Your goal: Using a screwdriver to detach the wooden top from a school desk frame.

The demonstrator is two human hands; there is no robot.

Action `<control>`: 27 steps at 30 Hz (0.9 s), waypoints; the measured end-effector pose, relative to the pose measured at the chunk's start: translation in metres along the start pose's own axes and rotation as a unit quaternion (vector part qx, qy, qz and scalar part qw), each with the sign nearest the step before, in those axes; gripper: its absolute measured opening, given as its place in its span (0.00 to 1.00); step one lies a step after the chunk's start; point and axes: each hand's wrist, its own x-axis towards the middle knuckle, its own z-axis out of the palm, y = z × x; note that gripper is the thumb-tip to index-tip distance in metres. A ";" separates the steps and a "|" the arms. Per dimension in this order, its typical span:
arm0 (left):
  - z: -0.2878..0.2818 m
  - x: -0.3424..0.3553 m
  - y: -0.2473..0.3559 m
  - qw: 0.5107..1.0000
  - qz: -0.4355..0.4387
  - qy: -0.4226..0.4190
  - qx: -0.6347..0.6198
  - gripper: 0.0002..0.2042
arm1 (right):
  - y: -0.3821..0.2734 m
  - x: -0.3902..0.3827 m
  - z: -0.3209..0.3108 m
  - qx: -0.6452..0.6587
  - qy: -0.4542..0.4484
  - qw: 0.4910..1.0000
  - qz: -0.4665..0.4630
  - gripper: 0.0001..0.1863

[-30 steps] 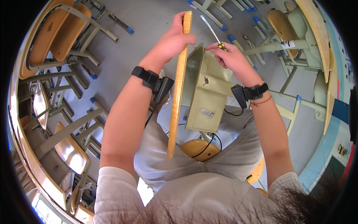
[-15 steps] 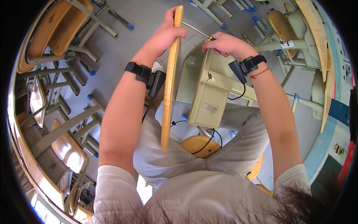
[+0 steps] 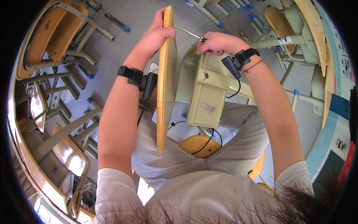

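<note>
Left of centre, left hand [image 3: 153,39], grip closed on a wooden board [image 3: 162,89]; right of it, right hand [image 3: 220,42], grip closed around a screwdriver [image 3: 202,39].

The tip of the slim metal-shafted screwdriver [image 3: 188,33] is lost at the upper end of the flat, yellow-brown wooden board [image 3: 161,93], so contact cannot be told; the right grip [image 3: 216,42] covers most of its black-and-yellow handle. The board's left face is turned away, and some finger ends of the left grip [image 3: 152,39] vanish behind its top. The beige metal box [image 3: 197,112] hides part of its own inside. Colourful little items [image 3: 341,144] at far right are too small to identify; dark hair [image 3: 298,203] blurs along the bottom.
</note>
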 end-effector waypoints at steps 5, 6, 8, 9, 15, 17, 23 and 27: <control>-0.001 -0.003 0.000 0.999 -0.012 -0.018 -0.038 0.42 | 0.007 0.000 0.008 -0.008 0.030 0.999 -0.015 0.09; 0.000 -0.004 -0.001 0.997 -0.015 -0.028 -0.069 0.44 | 0.008 0.001 0.013 -0.007 0.060 0.998 -0.022 0.10; 0.009 -0.008 0.013 0.999 -0.008 -0.019 -0.038 0.42 | 0.017 0.003 0.018 -0.003 0.092 0.995 -0.026 0.11; 0.014 -0.007 0.019 1.000 0.001 -0.008 -0.008 0.40 | 0.025 0.005 0.020 -0.002 0.117 0.991 -0.057 0.11; 0.005 -0.006 0.010 0.999 -0.028 -0.014 -0.022 0.39 | 0.027 -0.011 0.039 0.106 0.163 0.977 -0.093 0.12; 0.006 -0.007 0.011 0.999 -0.023 -0.015 -0.020 0.40 | 0.030 -0.020 0.043 0.142 0.161 0.972 -0.094 0.12; 0.006 -0.004 0.012 1.000 -0.017 -0.021 -0.009 0.40 | 0.055 -0.030 0.048 0.249 0.230 0.936 -0.095 0.16; 0.005 -0.002 0.009 1.000 -0.010 -0.021 -0.004 0.41 | 0.064 -0.033 0.052 0.270 0.234 0.932 -0.064 0.13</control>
